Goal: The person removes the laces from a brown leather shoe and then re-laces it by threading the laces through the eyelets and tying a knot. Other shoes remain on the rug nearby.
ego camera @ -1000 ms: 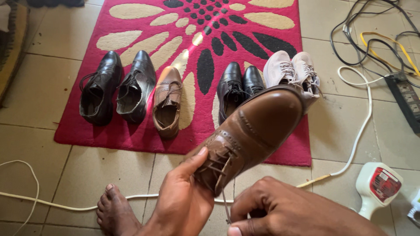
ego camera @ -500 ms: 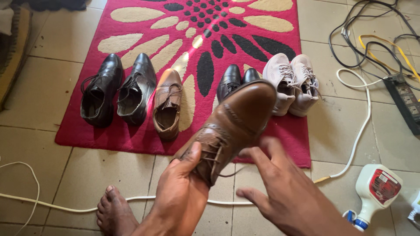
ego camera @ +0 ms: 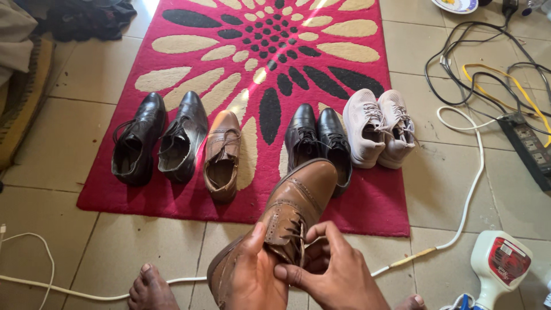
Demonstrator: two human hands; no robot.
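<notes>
Both hands (ego camera: 287, 275) grip brown shoe (ego camera: 293, 206) (heel hidden).

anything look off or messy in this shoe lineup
The brown shoe on the rug stands alone; its match, the brown shoe in hand, is gripped by the left hand and right hand. A tangle of cables sprawls across the tiles at right.

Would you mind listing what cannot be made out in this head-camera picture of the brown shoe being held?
- Brown shoe: heel and sole hidden behind the left hand and right hand.
- Lace ends: covered by the right hand's fingers.
- White bottle: base cut off by the bottom edge.
- Power strip: far end cut off by the right edge.
- Plate: mostly cut off by the top edge.
</notes>
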